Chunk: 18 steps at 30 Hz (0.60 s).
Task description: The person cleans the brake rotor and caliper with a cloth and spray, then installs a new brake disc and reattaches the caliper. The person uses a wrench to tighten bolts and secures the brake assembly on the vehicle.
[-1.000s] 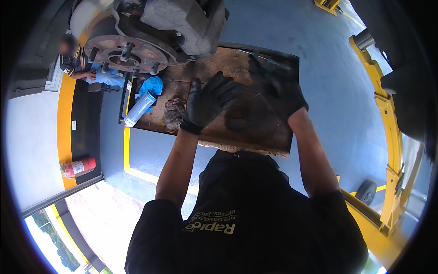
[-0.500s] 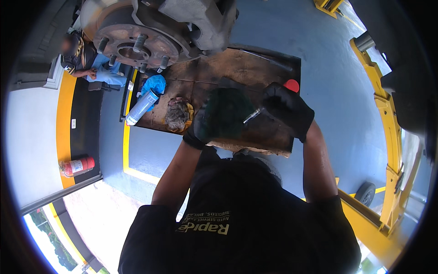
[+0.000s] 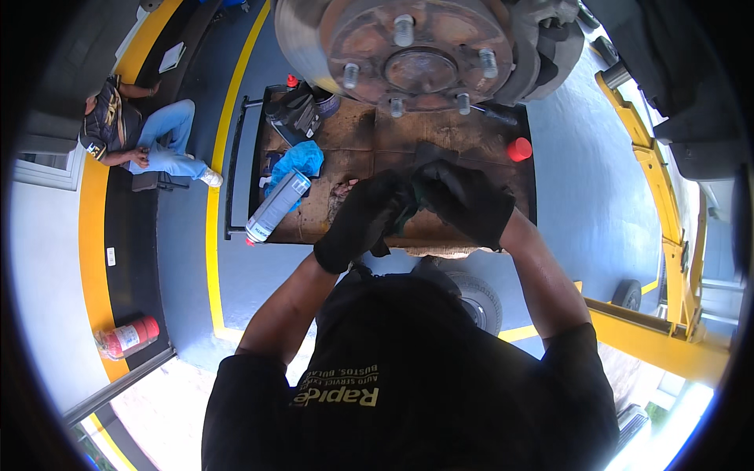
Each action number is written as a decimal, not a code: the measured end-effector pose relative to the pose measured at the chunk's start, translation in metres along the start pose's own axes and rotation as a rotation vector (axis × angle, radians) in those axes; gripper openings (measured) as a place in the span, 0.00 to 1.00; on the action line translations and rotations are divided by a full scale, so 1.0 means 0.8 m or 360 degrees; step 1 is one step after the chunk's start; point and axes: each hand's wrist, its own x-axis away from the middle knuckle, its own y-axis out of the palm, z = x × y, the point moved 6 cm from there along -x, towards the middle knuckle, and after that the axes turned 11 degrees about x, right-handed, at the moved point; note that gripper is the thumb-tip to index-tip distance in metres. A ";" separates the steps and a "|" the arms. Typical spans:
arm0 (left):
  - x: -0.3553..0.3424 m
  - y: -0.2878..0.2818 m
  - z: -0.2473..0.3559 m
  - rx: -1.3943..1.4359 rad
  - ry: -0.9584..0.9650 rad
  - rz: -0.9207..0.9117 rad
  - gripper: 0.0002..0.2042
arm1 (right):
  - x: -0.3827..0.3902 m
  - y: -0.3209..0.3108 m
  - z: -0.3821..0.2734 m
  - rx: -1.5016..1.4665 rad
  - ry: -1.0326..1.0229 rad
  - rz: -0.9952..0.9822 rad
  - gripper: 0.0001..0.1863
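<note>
Both my hands wear black gloves and meet over the cardboard-lined work table (image 3: 345, 161). My left hand (image 3: 363, 216) is closed on a dark green cloth (image 3: 408, 206), which bunches between the two hands. My right hand (image 3: 465, 196) is closed against the cloth, its fingers pinched. The slim metal pin that it held half a second ago is hidden now by fingers and cloth. Directly beyond my hands hangs a rusty wheel hub (image 3: 420, 59) with several bare studs and a brake caliper (image 3: 547, 55) on its right side.
At the table's left lie a spray can (image 3: 276, 208), a crumpled blue cloth-like thing (image 3: 302, 163) and black gloves (image 3: 297, 111). A red cap (image 3: 518, 149) stands at the right. Yellow lift arms (image 3: 658, 188) rise further right. A person (image 3: 129, 129) sits at the left, away from the table.
My hands have come together, and the green cloth, spread out before, is bunched between them. The metal pin has gone out of sight. The view has shifted, bringing the hub further right.
</note>
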 end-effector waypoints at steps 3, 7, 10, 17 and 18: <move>0.025 -0.031 0.019 0.0056 -0.0102 0.0025 0.14 | -0.010 0.037 -0.024 0.0222 -0.0065 0.0034 0.16; 0.048 -0.048 -0.006 0.1292 -0.0415 -0.0407 0.14 | -0.034 0.041 -0.057 0.0688 -0.0365 -0.0055 0.17; 0.056 -0.048 0.011 0.0882 -0.0388 -0.0076 0.14 | -0.044 0.046 -0.069 0.0709 -0.0320 -0.0037 0.15; 0.060 -0.051 0.046 0.0006 -0.0166 -0.0012 0.15 | -0.032 0.077 -0.068 0.0796 -0.0314 0.0242 0.13; 0.061 -0.049 0.049 -0.0140 -0.0174 0.0000 0.14 | -0.026 0.079 -0.074 0.0960 -0.0475 0.0333 0.13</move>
